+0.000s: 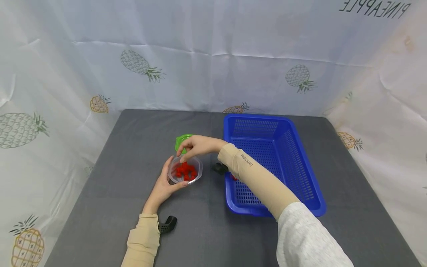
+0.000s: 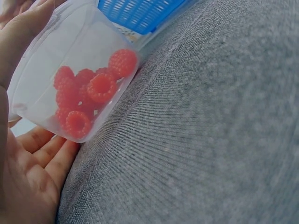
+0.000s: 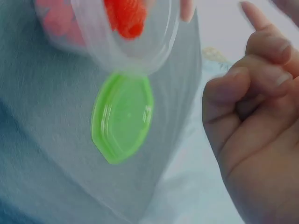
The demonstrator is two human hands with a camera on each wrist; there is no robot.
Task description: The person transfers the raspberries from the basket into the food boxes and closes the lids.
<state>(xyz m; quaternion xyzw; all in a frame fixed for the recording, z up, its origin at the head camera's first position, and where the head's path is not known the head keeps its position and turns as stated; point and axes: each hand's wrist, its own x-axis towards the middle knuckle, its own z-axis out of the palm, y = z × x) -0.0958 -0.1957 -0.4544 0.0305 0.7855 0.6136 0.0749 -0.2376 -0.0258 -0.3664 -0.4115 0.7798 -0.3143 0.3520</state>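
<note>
A clear plastic container holding several red raspberries stands on the grey table. My left hand grips it from the near left, thumb on the near side and fingers round the left side. In the left wrist view the raspberries show through the container's wall. Over the container's far rim hovers my right hand, thumb and index finger apart. Its other fingers curl loosely, and I see nothing held in the right wrist view. Just beyond the container lies a green lid, partly covered by the right hand in the head view.
To the right is a large blue plastic basket, with the right forearm crossing it. A bit of red shows at its left edge, mostly hidden by the sleeve. White pineapple-print curtains surround the table.
</note>
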